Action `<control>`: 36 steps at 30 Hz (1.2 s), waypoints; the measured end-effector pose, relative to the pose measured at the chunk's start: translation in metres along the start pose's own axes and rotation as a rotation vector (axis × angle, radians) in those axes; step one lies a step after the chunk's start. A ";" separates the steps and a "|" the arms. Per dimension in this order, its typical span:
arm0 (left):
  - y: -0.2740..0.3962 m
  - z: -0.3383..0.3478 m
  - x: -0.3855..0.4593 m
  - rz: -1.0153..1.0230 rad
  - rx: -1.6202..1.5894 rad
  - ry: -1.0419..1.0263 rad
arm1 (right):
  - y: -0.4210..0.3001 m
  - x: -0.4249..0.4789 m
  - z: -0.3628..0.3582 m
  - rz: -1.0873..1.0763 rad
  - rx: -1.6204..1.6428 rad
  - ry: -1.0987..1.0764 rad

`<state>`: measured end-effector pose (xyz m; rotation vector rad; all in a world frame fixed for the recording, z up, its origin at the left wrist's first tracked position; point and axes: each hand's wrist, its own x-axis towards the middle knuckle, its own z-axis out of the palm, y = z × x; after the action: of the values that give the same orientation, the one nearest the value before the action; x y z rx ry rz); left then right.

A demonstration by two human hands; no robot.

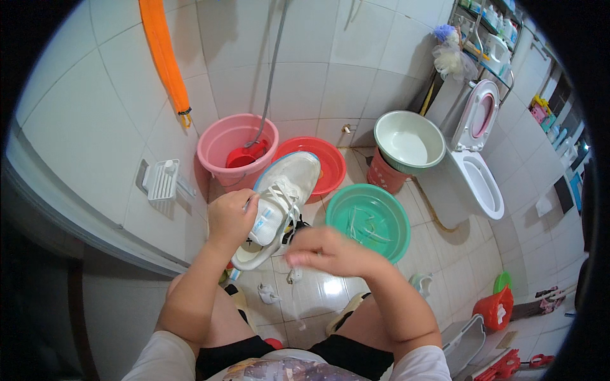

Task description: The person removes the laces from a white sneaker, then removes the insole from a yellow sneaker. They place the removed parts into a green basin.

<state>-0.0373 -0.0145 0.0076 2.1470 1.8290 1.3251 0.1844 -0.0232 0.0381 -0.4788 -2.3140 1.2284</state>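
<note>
A white lace-up sneaker [286,190] with a blue edge along its sole is held up before me, toe pointing away. My left hand [232,216] grips its left side near the tongue, thumb on the upper. To the right of the shoe's heel, my right hand [329,252] hovers, blurred, with its fingers apart and nothing seen in them. White laces still run through the shoe's eyelets. Just beyond my right hand, a green basin [400,238] holds water and loose white strands, like laces. Part of a dark item shows behind the shoe.
A pink bucket [209,162] holding a red dipper stands beyond the shoe, beside a red basin [336,164]. A white basin [409,138] rests on a red bucket [383,176] near the toilet [476,183]. A crumpled white item [268,293] lies on the tiled floor between my feet.
</note>
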 end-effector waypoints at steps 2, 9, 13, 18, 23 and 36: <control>0.000 0.002 0.000 0.054 0.024 0.015 | 0.012 0.009 0.008 0.083 -0.260 0.349; 0.008 0.012 -0.005 0.262 0.053 0.067 | 0.048 0.019 0.025 0.226 -0.376 0.484; 0.003 0.012 -0.007 0.304 0.074 -0.039 | 0.060 0.020 0.022 0.416 0.090 0.427; -0.009 0.019 -0.009 0.410 -0.035 -0.259 | 0.042 0.020 -0.006 0.480 1.338 0.481; 0.011 0.018 -0.004 0.344 -0.196 -0.162 | 0.051 0.020 0.000 0.410 1.533 0.688; 0.014 0.028 -0.017 0.410 0.050 -0.390 | 0.044 0.006 -0.053 0.307 0.735 0.887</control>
<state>-0.0084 -0.0194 -0.0121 2.6713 1.3393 0.8172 0.2125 0.0388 0.0283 -0.8824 -0.9953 1.4814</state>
